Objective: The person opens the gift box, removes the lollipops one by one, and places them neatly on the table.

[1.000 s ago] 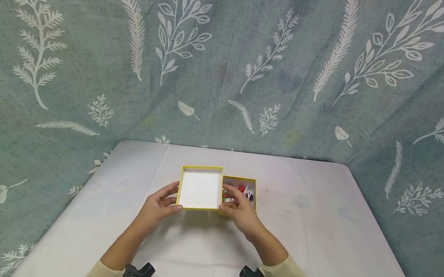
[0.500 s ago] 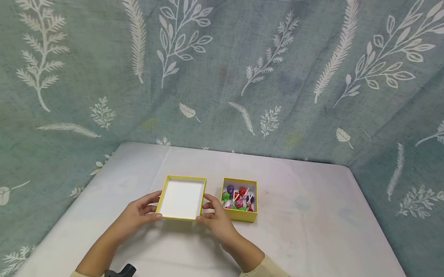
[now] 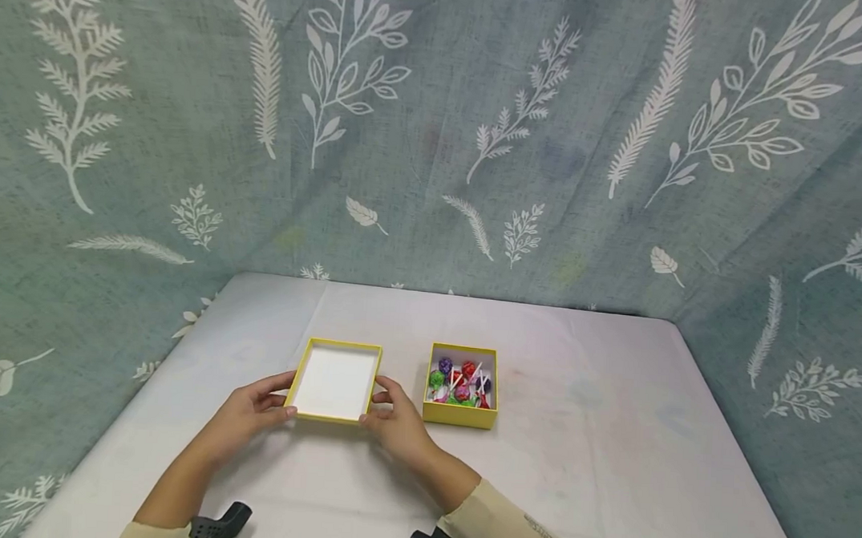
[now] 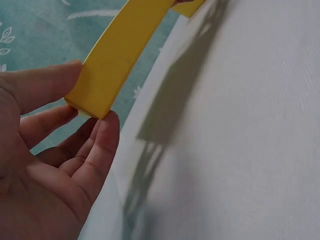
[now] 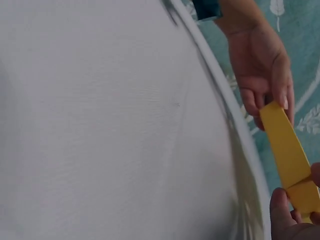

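Between both hands hangs a shallow yellow box lid [image 3: 334, 381], its white inside facing up, a little above the white table. My left hand [image 3: 247, 417] pinches its left side; in the left wrist view the thumb lies on the yellow outer wall [image 4: 117, 60] and fingers support the lower edge. At the lid's right front corner, my right hand [image 3: 402, 428] pinches with thumb and fingers. In the right wrist view, part of the right hand [image 5: 285, 220] shows at the lower edge. Right of the lid stands the yellow box [image 3: 461, 415], uncovered, holding several wrapped lollipops [image 3: 462, 391].
A white cloth covers the table [image 3: 574, 468]. Behind and beside it hangs a green-blue curtain [image 3: 436, 141] with white leaf prints. Each wrist wears a black camera mount, such as the left one [image 3: 221, 523].
Both hands have carried the lid leftward, from overlapping the box to a spot left of it. The lollipops in the box are now in full view. The box stays put.
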A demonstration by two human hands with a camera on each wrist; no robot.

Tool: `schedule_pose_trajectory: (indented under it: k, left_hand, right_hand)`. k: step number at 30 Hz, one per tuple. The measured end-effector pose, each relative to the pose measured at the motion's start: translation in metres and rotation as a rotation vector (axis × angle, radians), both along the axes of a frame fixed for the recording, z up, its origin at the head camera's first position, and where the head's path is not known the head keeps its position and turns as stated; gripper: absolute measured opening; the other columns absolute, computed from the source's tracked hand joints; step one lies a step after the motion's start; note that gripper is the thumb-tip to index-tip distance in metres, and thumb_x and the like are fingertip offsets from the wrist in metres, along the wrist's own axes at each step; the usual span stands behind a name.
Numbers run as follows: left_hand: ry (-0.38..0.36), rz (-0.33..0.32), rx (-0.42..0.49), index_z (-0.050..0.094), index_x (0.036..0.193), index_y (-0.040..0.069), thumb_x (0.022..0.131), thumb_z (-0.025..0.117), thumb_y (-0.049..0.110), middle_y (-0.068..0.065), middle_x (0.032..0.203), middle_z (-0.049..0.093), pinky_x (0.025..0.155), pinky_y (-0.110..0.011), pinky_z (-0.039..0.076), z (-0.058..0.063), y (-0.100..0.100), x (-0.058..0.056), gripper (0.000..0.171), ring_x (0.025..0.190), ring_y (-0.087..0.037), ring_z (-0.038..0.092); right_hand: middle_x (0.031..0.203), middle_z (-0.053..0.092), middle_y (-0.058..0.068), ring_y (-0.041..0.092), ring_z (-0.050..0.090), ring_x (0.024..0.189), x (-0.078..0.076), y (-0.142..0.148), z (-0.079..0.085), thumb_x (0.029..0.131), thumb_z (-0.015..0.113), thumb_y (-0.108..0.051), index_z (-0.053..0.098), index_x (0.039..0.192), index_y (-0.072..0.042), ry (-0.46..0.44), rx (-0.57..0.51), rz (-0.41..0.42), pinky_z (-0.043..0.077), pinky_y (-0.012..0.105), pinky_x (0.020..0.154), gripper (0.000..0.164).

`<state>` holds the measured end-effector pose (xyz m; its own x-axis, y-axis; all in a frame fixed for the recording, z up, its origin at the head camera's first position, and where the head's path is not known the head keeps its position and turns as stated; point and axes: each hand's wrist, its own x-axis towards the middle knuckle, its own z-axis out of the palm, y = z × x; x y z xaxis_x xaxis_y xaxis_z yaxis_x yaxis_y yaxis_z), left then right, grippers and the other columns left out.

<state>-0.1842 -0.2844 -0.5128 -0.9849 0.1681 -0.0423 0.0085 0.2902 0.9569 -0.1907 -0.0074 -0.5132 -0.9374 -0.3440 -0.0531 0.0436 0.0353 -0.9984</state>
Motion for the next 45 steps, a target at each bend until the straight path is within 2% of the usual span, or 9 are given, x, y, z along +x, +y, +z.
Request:
schedule_pose_trajectory:
  k: [6, 11, 13, 17, 20, 22, 28, 32, 45]
  left_hand:
    - [-0.017, 0.051, -0.101, 0.041, 0.145, -0.001, 0.086, 0.076, 0.020, -0.025, 0.140, 0.046, 0.079, -0.025, 0.053, -0.001, -0.008, -0.006, 0.072, 0.110, -0.026, 0.060]
    - [-0.034, 0.091, -0.175, 0.040, 0.147, 0.000, 0.088, 0.074, 0.022, -0.024, 0.142, 0.045, 0.081, -0.023, 0.052, -0.002, -0.012, -0.009, 0.071, 0.116, -0.033, 0.057]
    - [-0.041, 0.101, -0.212, 0.039, 0.147, 0.000, 0.089, 0.073, 0.022, -0.024, 0.143, 0.044, 0.085, -0.026, 0.052, -0.004, -0.014, -0.010, 0.071, 0.119, -0.034, 0.055]
    - [-0.053, 0.118, -0.281, 0.038, 0.147, -0.001, 0.090, 0.071, 0.024, -0.024, 0.144, 0.044, 0.096, -0.041, 0.048, -0.008, -0.016, -0.009, 0.071, 0.123, -0.037, 0.052]
    - [-0.052, 0.125, -0.305, 0.039, 0.147, -0.001, 0.090, 0.070, 0.026, -0.024, 0.142, 0.046, 0.100, -0.051, 0.042, -0.011, -0.016, -0.011, 0.070, 0.124, -0.038, 0.049]
    - [-0.056, 0.130, -0.327, 0.040, 0.146, -0.001, 0.091, 0.069, 0.027, -0.024, 0.141, 0.047, 0.101, -0.053, 0.041, -0.013, -0.016, -0.014, 0.068, 0.125, -0.039, 0.049]
    - [-0.062, 0.156, -0.371, 0.040, 0.146, -0.002, 0.093, 0.066, 0.022, -0.025, 0.142, 0.045, 0.102, -0.055, 0.039, -0.020, -0.012, -0.018, 0.063, 0.127, -0.041, 0.046]
    - [-0.055, 0.165, -0.378, 0.040, 0.146, -0.001, 0.094, 0.066, 0.023, -0.025, 0.140, 0.047, 0.102, -0.055, 0.038, -0.020, -0.011, -0.018, 0.063, 0.128, -0.042, 0.045]
    - [-0.107, 0.174, -0.378, 0.036, 0.147, -0.002, 0.095, 0.063, 0.027, -0.024, 0.141, 0.046, 0.106, -0.057, 0.032, -0.021, -0.009, -0.020, 0.066, 0.133, -0.043, 0.037]
  right_hand:
    - [0.112, 0.053, 0.008, 0.014, 0.060, 0.088, -0.020, -0.012, -0.007, 0.085, 0.070, 0.001, 0.040, 0.145, -0.002, -0.009, 0.038, 0.029, 0.051, 0.026, 0.071, 0.067]
    - [0.108, 0.056, 0.008, 0.015, 0.058, 0.088, -0.027, -0.019, -0.005, 0.083, 0.072, 0.000, 0.044, 0.143, -0.002, -0.012, 0.071, 0.028, 0.050, 0.025, 0.069, 0.067]
    - [0.107, 0.056, 0.008, 0.014, 0.058, 0.089, -0.028, -0.022, -0.006, 0.082, 0.072, 0.001, 0.044, 0.143, -0.001, -0.016, 0.077, 0.040, 0.051, 0.025, 0.070, 0.067]
    - [0.107, 0.055, 0.006, 0.013, 0.058, 0.090, -0.029, -0.028, -0.011, 0.081, 0.071, 0.002, 0.043, 0.144, -0.001, -0.023, 0.095, 0.064, 0.052, 0.024, 0.071, 0.068]
    - [0.106, 0.056, 0.005, 0.013, 0.058, 0.088, -0.029, -0.030, -0.011, 0.081, 0.071, 0.003, 0.043, 0.143, -0.001, -0.024, 0.120, 0.049, 0.053, 0.025, 0.071, 0.068]
    - [0.105, 0.057, 0.004, 0.014, 0.058, 0.084, -0.030, -0.031, -0.011, 0.081, 0.072, 0.003, 0.044, 0.143, -0.001, -0.029, 0.136, 0.029, 0.054, 0.026, 0.069, 0.068]
    - [0.103, 0.061, -0.001, 0.012, 0.060, 0.073, -0.031, -0.035, -0.013, 0.082, 0.076, -0.006, 0.047, 0.143, -0.006, -0.006, 0.301, -0.007, 0.053, 0.028, 0.066, 0.068]
    - [0.107, 0.063, -0.002, 0.008, 0.057, 0.075, -0.033, -0.036, -0.012, 0.084, 0.075, -0.012, 0.048, 0.143, -0.008, 0.041, 0.419, -0.004, 0.051, 0.025, 0.067, 0.066]
    - [0.115, 0.063, 0.000, 0.008, 0.057, 0.087, -0.037, -0.038, -0.010, 0.088, 0.073, -0.017, 0.051, 0.141, -0.009, 0.075, 0.530, 0.019, 0.051, 0.027, 0.079, 0.058]
